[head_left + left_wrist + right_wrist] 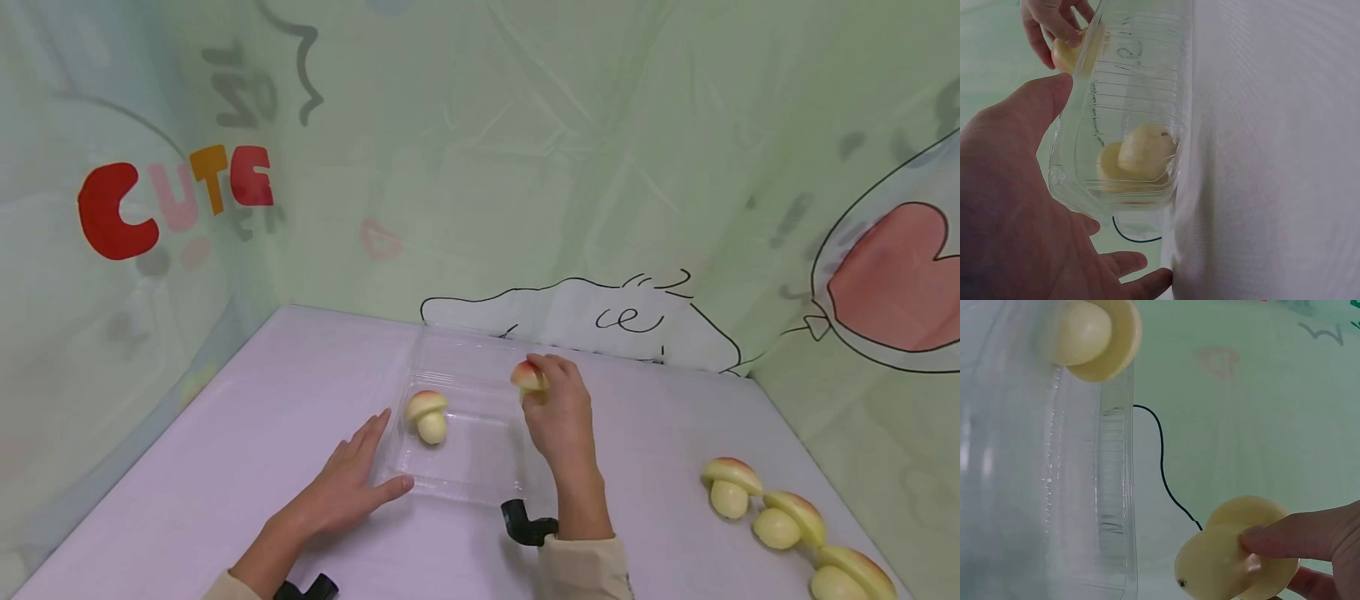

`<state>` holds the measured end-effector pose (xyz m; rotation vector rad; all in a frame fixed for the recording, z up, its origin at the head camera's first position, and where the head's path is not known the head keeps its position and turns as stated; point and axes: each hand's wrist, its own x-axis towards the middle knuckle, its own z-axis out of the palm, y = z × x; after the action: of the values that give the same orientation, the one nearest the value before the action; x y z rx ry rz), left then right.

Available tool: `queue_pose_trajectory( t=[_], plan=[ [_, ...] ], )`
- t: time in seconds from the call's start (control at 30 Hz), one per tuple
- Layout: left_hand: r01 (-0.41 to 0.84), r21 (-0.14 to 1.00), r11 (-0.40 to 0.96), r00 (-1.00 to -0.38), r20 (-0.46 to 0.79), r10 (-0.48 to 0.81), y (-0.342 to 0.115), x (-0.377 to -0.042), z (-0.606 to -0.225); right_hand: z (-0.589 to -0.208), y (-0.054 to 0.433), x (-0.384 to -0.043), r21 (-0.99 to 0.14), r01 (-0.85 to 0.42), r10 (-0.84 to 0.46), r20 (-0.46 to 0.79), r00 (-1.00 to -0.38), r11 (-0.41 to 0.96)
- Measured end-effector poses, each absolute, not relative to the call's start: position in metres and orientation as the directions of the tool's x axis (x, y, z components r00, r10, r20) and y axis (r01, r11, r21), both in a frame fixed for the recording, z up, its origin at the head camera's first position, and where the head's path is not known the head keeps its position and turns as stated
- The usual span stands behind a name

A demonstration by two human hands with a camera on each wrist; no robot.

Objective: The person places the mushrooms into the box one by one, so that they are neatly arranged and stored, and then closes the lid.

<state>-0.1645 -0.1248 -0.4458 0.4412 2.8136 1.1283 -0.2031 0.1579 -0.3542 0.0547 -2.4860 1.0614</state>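
A clear plastic box lies in the middle of the table, its lid folded back behind it. One toy mushroom, pale yellow with a reddish cap, sits in its left part. Over the right side of the box, my right hand pinches a second mushroom between thumb and fingers; the right wrist view shows its rounded stem under my thumb. My left hand is spread at the front left corner of the box, fingers extended and thumb by the near rim, holding nothing.
To the right on the table, three more mushrooms lie in a slanting row near its edge. Printed cloth walls enclose the back and sides. A black wrist mount sticks out beside the right wrist, in front of the box.
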Motion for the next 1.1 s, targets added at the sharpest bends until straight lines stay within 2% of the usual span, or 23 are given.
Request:
queue_pose_trajectory(
  t=[0.2,0.4,0.73,1.1],
  plan=[
    [0.234,0.686,0.689,-0.956,0.035,0.290,-0.125,-0.165,-0.446,-0.359,0.150,-0.205,-0.659,-0.236,0.098,0.428,-0.899,0.714],
    [0.238,0.683,0.690,-0.957,0.042,0.289,-0.125,-0.165,-0.447,-0.363,0.141,-0.207,-0.662,-0.229,0.073,0.395,-0.916,0.714],
    [0.230,0.683,0.694,-0.958,0.033,0.286,-0.124,-0.165,-0.451,-0.379,0.127,-0.210,-0.611,-0.321,-0.014,0.452,-0.892,0.723],
    [0.235,0.679,0.695,-0.957,0.035,0.289,-0.124,-0.165,-0.448,-0.387,0.116,-0.213,-0.590,-0.312,-0.067,0.399,-0.914,0.745]
  ],
)
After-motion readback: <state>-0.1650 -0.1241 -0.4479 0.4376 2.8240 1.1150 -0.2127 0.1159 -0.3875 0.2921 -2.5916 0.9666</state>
